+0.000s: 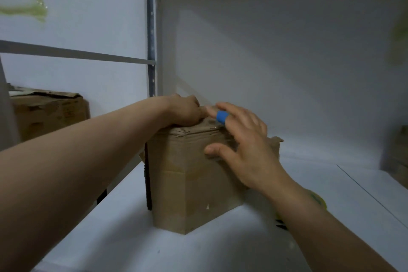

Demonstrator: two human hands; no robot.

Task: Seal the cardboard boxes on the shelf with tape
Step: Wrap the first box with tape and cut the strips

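White metal shelving is filling the head view, and the cardboard box (194, 183) is standing on the shelf (309, 183) board, close to the left upright (151, 51). It is sitting upright with its closed top facing up. One vertical corner is pointing toward the wearer, so it is lying skewed to the shelf front. Its long axis seems to be running vertically, though the wide lens may be exaggerating that. The left hand (185, 110) is pressing down on the far left of the top. Its fingers are bending out of sight, so whether they are pinching anything cannot be told. The right hand (245, 139), wearing a blue band (221, 116) on one finger, is lying open and spread. Its thumb (215, 150) is pressing the front face and its fingers are crossing the crumpled top edge. That worn edge is likely making any tape wrinkle or lift. An uneven push could swivel the skewed box on the smooth board, and easing off might let the flaps spring up. Another box (50, 112) is sitting in the bay to the left.
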